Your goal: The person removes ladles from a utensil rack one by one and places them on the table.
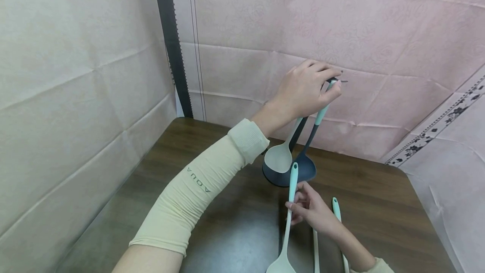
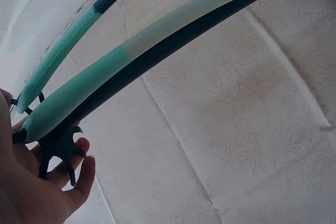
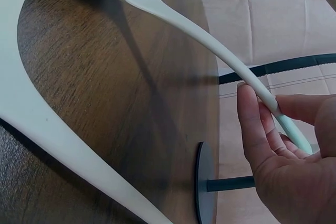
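My left hand point(image 1: 307, 87) grips the top of a dark utensil stand point(image 1: 299, 134), its fingers curled about the hooked crown point(image 2: 62, 148). From the hooks hang a pale spoon-shaped utensil point(image 1: 279, 158) and a navy ladle point(image 1: 307, 167), both with mint handle ends. Lower down, my right hand point(image 1: 312, 210) pinches a pale kitchen utensil point(image 1: 286, 231) with a mint handle between thumb and fingers. That handle's end points up toward the stand; its head is cut off by the head view's lower edge. In the right wrist view the same utensil point(image 3: 210, 40) slants through the fingertips.
Two more pale-handled utensils lie on the brown wooden table point(image 1: 379, 205), one with a mint handle end point(image 1: 336, 207). The stand's round dark base point(image 3: 202, 182) rests near the table's back edge. Cloth-covered walls point(image 1: 235, 20) rise behind and at both sides.
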